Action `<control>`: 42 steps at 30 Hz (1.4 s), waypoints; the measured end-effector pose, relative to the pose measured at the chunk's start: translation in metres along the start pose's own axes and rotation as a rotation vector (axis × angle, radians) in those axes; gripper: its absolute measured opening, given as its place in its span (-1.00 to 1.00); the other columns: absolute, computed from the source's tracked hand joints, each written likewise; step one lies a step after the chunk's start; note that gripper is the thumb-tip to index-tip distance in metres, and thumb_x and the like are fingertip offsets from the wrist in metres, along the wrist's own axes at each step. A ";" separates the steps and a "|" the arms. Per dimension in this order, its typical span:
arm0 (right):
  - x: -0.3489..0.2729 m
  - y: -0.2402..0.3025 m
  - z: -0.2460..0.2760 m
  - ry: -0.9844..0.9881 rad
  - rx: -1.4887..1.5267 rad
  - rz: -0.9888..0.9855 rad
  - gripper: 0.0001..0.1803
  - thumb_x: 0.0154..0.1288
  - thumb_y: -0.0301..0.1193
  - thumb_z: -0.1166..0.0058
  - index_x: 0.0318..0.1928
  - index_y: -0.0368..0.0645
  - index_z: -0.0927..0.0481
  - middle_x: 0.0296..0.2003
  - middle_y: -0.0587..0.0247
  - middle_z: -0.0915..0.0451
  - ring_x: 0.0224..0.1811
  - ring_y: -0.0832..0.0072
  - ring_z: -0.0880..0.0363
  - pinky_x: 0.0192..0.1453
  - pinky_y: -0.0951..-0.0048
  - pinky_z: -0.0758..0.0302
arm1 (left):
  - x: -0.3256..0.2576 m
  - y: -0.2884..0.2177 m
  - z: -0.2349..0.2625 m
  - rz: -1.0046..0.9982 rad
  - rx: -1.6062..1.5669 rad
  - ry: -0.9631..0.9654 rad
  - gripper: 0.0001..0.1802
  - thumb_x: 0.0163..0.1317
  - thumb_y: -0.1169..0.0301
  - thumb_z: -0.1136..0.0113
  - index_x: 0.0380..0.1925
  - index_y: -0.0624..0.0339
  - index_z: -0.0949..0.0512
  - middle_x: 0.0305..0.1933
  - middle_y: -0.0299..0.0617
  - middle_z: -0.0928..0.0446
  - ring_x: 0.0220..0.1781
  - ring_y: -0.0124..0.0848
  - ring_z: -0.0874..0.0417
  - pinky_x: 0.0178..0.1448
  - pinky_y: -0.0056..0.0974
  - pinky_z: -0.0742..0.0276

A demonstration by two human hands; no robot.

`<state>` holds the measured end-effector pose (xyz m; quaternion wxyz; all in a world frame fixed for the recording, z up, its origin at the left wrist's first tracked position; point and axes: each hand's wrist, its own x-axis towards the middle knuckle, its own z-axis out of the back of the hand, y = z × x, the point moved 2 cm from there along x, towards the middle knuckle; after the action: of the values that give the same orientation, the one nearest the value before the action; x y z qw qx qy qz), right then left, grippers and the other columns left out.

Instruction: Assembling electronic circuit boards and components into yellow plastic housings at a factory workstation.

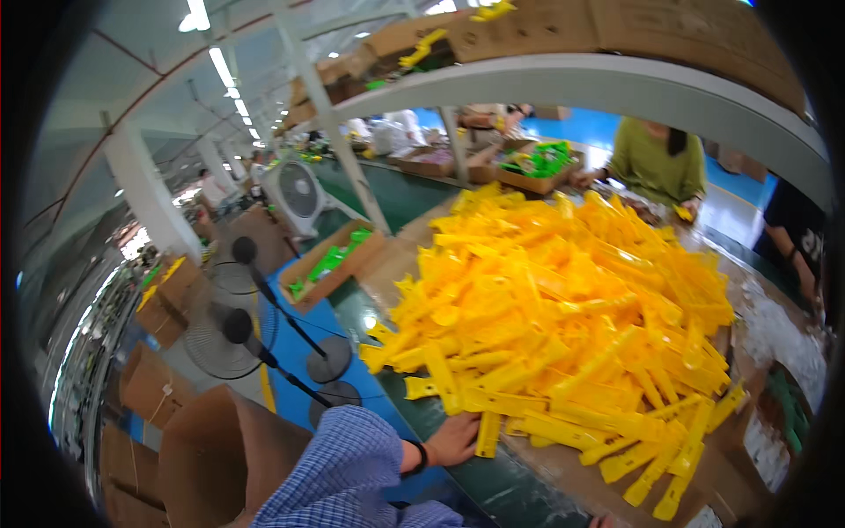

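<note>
Heap is steep and loose: a big pile of glossy yellow plastic strips (554,299), flat, long, overlapping every which way. Likeliest trouble, as I judge it: you tug one strip from the pile's foot, those above lose support, and a small slide starts. On the pile's near-left side the green, smooth-surfaced worktop (524,488) runs out soon, so sliding strips could go over its edge. Crossed strips may also snag, two coming away together. Your blue-and-white checked cloth sleeve (343,453) is loose; reaching deeper into the pile, it could drag strips along.

Positions: your left hand (452,440) lies low at the pile's near-left foot, fingers against a short-looking, flat yellow plastic strip (487,436) that pokes out of the pile toward you. Whether those fingers pinch it or merely rest there, I cannot tell. Your right hand (606,522) shows only a sliver, nearer you than the pile and apart from it; its grip cannot be told.
</note>
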<state>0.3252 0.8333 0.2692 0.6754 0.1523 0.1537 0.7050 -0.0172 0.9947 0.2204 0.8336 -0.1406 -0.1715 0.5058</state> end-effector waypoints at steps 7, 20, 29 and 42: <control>-0.015 0.006 -0.008 -0.060 -0.056 -0.034 -0.29 0.29 -0.07 0.16 0.31 -0.25 -0.11 0.29 -0.13 -0.11 0.33 -0.07 -0.04 0.38 0.01 0.06 | -0.011 0.002 -0.015 -0.068 -0.002 -0.063 -0.41 0.17 0.21 0.04 0.16 0.31 -0.21 0.20 0.10 -0.21 0.26 0.01 -0.20 0.32 -0.04 -0.12; -0.012 0.014 -0.029 -0.432 -0.175 0.088 -0.48 0.17 -0.26 -0.11 0.09 -0.26 -0.38 0.13 -0.07 -0.34 0.16 0.07 -0.33 0.20 0.21 -0.29 | -0.007 0.022 -0.002 -0.190 -0.152 -0.171 -0.37 0.03 0.22 -0.21 0.06 0.35 -0.30 0.13 0.11 -0.27 0.16 0.06 -0.29 0.24 -0.03 -0.22; 0.060 0.269 0.129 0.443 0.227 0.860 -0.40 0.28 -0.11 0.10 0.24 -0.17 -0.24 -0.09 0.07 -0.54 -0.10 0.16 -0.52 -0.03 0.25 -0.42 | -0.032 0.040 0.027 -0.065 -0.506 -0.278 -0.41 0.02 0.34 -0.27 0.06 0.32 -0.33 0.03 0.04 -0.36 0.05 -0.09 -0.42 0.11 -0.18 -0.37; 0.143 0.220 -0.044 -0.144 -0.199 1.045 -0.42 0.14 -0.08 0.00 0.11 -0.14 -0.40 0.08 0.15 -0.40 0.06 0.32 -0.41 0.16 0.28 -0.28 | -0.052 0.092 0.078 0.147 0.114 -0.383 0.22 -0.35 -0.11 -0.45 0.30 0.23 -0.08 0.31 0.29 -0.04 0.33 0.19 -0.06 0.33 0.10 -0.04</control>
<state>0.1009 0.9669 0.3230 0.2545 0.1916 -0.0571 0.9462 -0.1463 0.9945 0.2454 0.7533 -0.0066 -0.2873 0.5915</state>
